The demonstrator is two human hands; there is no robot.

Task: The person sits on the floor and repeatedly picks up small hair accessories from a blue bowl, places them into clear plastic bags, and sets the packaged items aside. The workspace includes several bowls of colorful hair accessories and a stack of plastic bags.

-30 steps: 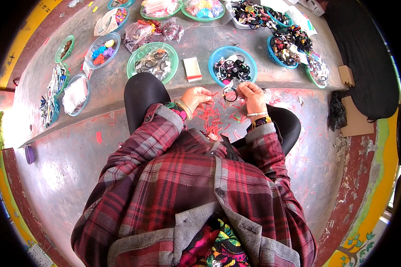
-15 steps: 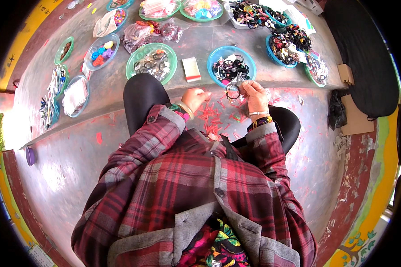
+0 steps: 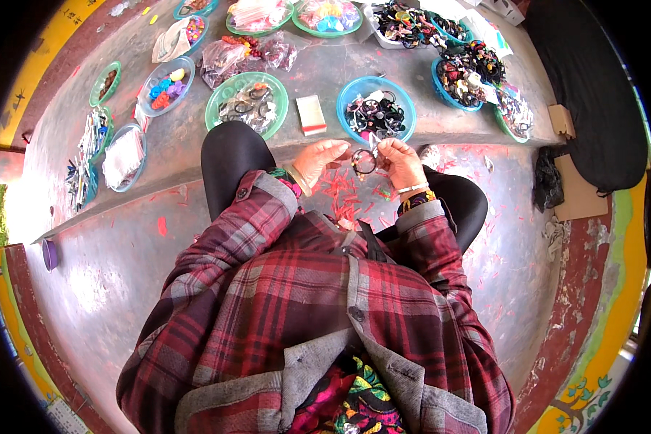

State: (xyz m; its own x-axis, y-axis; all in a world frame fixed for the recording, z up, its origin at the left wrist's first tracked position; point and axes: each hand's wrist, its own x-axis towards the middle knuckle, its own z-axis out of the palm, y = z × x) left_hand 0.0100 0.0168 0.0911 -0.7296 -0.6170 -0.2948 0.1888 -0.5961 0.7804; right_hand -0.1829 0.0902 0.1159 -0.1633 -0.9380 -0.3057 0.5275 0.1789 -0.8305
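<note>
My right hand (image 3: pixel 403 166) pinches a black elastic hair tie (image 3: pixel 364 172) with a small pale piece at its top. The loop hangs between my two hands, over the red scraps. Just left of it is my left hand (image 3: pixel 317 160), its fingers stretched toward the loop, with no object visible in them. Right beyond the hands, a blue basket (image 3: pixel 411 108) holds a heap of dark hair ties (image 3: pixel 376 114). To the left of that basket lies a small white box with a red edge (image 3: pixel 311 114).
A green basket (image 3: pixel 283 108) of bagged pieces stands beyond my left knee. More baskets line the raised ledge, including a blue one (image 3: pixel 438 76) of dark hair ties. Red scraps (image 3: pixel 340 195) litter the floor. A purple cup (image 3: pixel 49 254) sits far left, a black bag (image 3: pixel 547 177) at right.
My right hand has moved left with the hair tie. My left hand has come right toward it, its fingers extending.
</note>
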